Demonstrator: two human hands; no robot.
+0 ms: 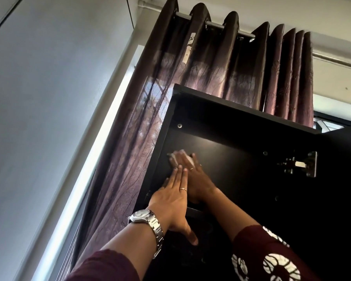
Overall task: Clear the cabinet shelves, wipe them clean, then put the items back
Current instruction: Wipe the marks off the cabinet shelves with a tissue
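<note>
Both hands reach up into the dark cabinet point(241, 159), a pale cloth point(174, 160) under the far one.

The right hand point(197, 180) lies flat, fingers straight, pressing the cloth to an inner panel. Its fingers hide most of the cloth. The left hand point(173, 199) is also flat, its fingertips lying over the right hand's back. Below the hands the interior is too dark to make out, and the shelves cannot be told apart.

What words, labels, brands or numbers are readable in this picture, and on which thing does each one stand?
No text can be read anywhere.
Watch: the dial is too small and blurred to read.
Sleeve: the white shapes are a pattern, not letters.
Hinge: no legible marking.
</note>
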